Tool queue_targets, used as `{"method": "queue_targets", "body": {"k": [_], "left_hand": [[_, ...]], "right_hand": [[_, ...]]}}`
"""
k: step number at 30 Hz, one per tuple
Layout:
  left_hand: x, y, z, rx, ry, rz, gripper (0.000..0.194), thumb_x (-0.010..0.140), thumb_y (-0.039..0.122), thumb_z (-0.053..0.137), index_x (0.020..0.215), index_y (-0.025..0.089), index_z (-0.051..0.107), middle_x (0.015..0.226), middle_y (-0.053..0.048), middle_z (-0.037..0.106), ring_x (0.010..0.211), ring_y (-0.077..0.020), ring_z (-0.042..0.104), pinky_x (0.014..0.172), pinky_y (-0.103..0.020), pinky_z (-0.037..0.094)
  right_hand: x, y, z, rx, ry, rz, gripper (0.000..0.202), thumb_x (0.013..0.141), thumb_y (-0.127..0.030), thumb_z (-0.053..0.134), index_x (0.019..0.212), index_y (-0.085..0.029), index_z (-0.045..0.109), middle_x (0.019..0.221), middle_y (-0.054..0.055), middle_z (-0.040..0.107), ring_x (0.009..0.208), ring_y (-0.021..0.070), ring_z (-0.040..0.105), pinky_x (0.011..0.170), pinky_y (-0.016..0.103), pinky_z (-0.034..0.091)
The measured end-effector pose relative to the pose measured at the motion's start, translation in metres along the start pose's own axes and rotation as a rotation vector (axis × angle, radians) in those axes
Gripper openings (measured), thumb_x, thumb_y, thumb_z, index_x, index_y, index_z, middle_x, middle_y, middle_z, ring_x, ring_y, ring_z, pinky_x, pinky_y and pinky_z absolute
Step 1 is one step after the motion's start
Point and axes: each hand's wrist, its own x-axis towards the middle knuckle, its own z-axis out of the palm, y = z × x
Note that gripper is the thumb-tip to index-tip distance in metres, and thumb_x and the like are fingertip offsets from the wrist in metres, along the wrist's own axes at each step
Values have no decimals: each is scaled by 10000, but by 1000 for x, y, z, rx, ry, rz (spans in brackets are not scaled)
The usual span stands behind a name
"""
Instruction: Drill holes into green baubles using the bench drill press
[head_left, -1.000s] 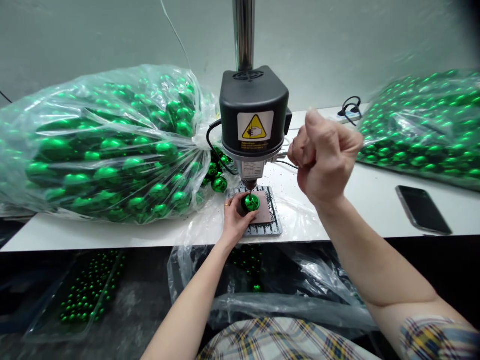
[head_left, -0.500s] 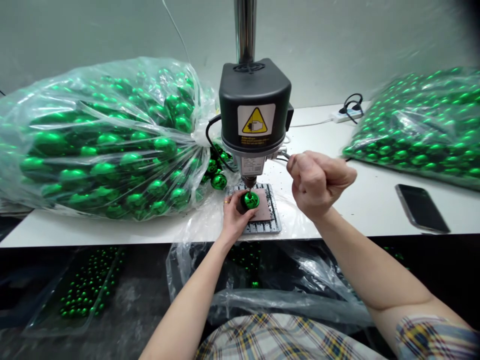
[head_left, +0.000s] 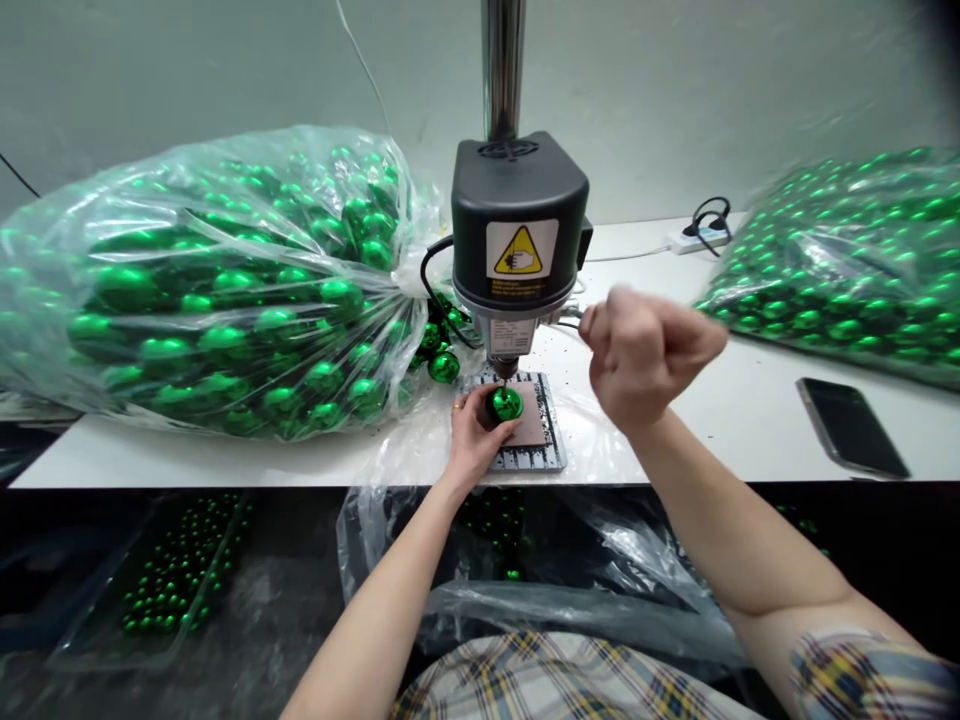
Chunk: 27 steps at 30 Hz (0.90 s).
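A shiny green ball ornament (head_left: 508,404) sits under the bit of a small black bench drill press (head_left: 519,215). My left hand (head_left: 474,432) pinches the ball from the left, thumb in front and fingers behind. Beneath it lies a brownish square pad (head_left: 534,420) on the slotted metal base (head_left: 558,450), which is strewn with dark chips. The bit's tip meets the top of the ball; whether it has gone in I cannot tell. To the right of the drill head, my right hand (head_left: 651,358) is closed in a fist round the press's feed lever (head_left: 571,314), its grip hidden.
A big clear bag of green balls (head_left: 225,300) fills the left of the white table (head_left: 690,440), with loose balls (head_left: 444,367) by its mouth. Another bag (head_left: 847,270), a phone (head_left: 853,428) and a power strip (head_left: 697,238) are right. A bin of balls (head_left: 176,570) stands below left.
My right hand has risen slightly beside the drill head, still closed on the lever. My left hand keeps the ball in place. The whole view has shifted a little.
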Motion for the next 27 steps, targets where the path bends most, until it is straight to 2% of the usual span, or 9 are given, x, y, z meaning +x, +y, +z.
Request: {"method": "queue_targets", "body": {"k": [1,3,8,13,15,17,19,23,27], "left_hand": [[1,-1,1,1,2,-5,542,637,189,851,1148,235,678,1118,-76,651,1162,-275,534,1033,-413,407],[1,0,2,13,18,-10,536,633,182,851,1137,232,677,1121,-79,644,1156,-275,539,1027,-414,417],[-26,23,-10,221,65,69,462,678,196,818,1106,232,647,1082,-85,630,1086,-285,563,958,-419,449],[-59,53,-47,462,-404,117,529,669,430,850,1124,260,641,1060,-78,659,979,-307,577,826,-407,471],[-45,53,-58,488,-396,124,454,770,476,763,1152,262,641,1085,-85,653,998,-305,580,853,-411,465],[-15,45,-63,516,-211,134,267,928,365,578,1158,250,650,1098,-101,635,1032,-295,579,914,-422,443],[23,32,-62,568,-12,127,277,925,226,540,1174,234,661,1113,-122,606,1069,-314,566,965,-451,416],[76,12,-56,603,-19,0,367,769,104,684,1114,228,709,1063,-118,590,1042,-335,598,980,-474,436],[73,18,-56,512,18,37,380,774,165,707,1150,211,676,1084,-100,627,1052,-286,625,975,-434,474]], "right_hand": [[12,-5,6,27,78,-22,573,872,-363,655,440,-197,317,400,-41,285,367,84,267,411,316,216],[36,-11,16,65,94,56,523,841,-379,710,462,-209,392,413,-45,331,354,77,271,373,310,197],[75,-9,22,117,19,313,563,833,-492,709,510,-219,336,429,-59,261,363,62,215,354,279,138],[77,-1,18,154,-8,355,524,821,-444,723,529,-219,350,440,-57,266,380,61,214,362,269,134],[76,0,19,172,22,340,490,826,-376,714,527,-219,359,437,-56,280,377,60,218,357,270,126],[76,-1,20,187,47,337,463,835,-306,688,519,-217,362,429,-55,286,369,58,214,354,271,116],[76,-2,21,195,55,342,452,844,-263,663,512,-215,360,424,-55,289,363,57,209,353,272,113],[75,-5,22,190,50,345,455,838,-268,675,506,-213,369,426,-55,300,360,56,215,356,267,115],[74,-5,22,180,35,318,491,809,-392,733,516,-217,380,438,-57,305,365,59,224,357,263,122]]}}
